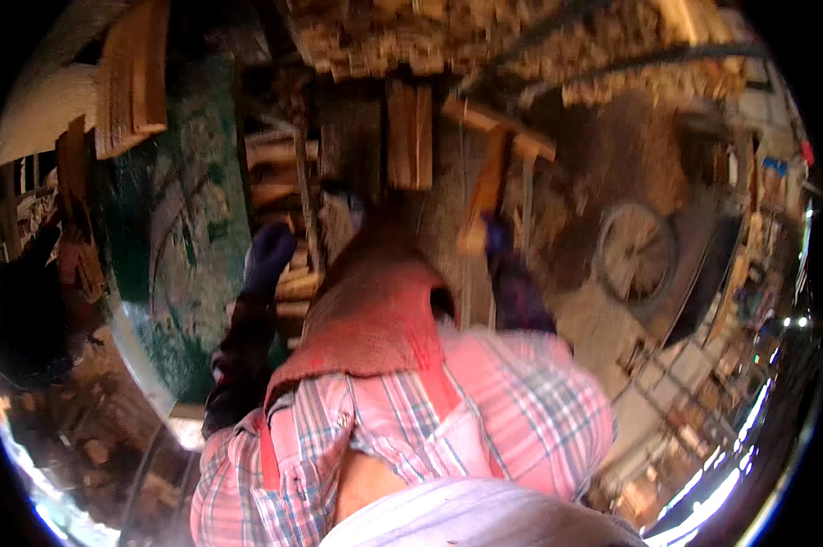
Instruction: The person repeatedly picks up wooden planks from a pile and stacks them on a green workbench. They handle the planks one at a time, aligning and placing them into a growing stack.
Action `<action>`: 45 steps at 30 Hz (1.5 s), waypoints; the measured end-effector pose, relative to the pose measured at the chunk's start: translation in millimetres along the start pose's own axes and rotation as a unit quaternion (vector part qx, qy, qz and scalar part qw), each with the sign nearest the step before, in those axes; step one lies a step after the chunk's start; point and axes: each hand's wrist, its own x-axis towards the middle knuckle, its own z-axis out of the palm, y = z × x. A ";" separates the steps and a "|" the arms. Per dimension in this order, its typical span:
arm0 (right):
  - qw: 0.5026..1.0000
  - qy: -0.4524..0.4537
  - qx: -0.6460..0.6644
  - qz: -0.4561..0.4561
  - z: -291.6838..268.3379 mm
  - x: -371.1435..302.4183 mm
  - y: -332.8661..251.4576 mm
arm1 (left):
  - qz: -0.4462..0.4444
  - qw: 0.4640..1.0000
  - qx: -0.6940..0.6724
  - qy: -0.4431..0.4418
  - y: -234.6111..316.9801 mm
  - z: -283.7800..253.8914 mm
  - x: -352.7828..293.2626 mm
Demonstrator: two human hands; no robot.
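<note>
My left hand (270, 252), in a dark blue-purple glove, hangs beside a stack of wooden pieces (279, 178). It looks rounded, but blur hides its fingers, and I see nothing held in it. My right hand (496, 234), gloved alike, is closed at the near end of an orange-brown wooden board (491, 178). That board slants away from me, and its far end meets a crosswise wooden piece (512, 128). Just left of it, a thick wooden block (409, 137) points toward me. A reddish-brown apron (366, 319) hangs over my front, covering part of the view below.
A worn green panel (188, 219) stands along my left. Piled cut wood (411, 36) fills the far side, with dark curved bars (630, 62) before it. To the right lies a wheel-like ring (636, 255). Another person's dark shape (33, 310) is at far left.
</note>
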 end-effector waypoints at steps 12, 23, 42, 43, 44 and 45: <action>0.821 -0.064 0.385 -0.417 -229.5 29.2 -399.4 | 0.084 0.996 -0.023 -0.004 25.0 58.7 37.5; 0.791 -0.089 0.605 0.026 -43.9 138.0 -157.4 | 0.025 0.999 -0.002 0.021 -43.6 83.3 1.1; 0.745 0.218 0.549 0.309 -13.0 519.2 330.8 | -0.364 0.871 0.264 -0.198 -199.9 343.4 156.8; 0.750 0.238 0.536 0.305 -22.0 542.6 344.0 | -0.362 0.858 0.287 -0.222 -205.9 348.7 173.4; 0.756 0.257 0.522 0.299 -28.2 563.9 358.1 | -0.354 0.853 0.300 -0.240 -213.1 350.8 187.5; 0.762 0.274 0.511 0.289 -27.5 585.4 373.2 | -0.338 0.867 0.284 -0.232 -220.1 360.7 201.7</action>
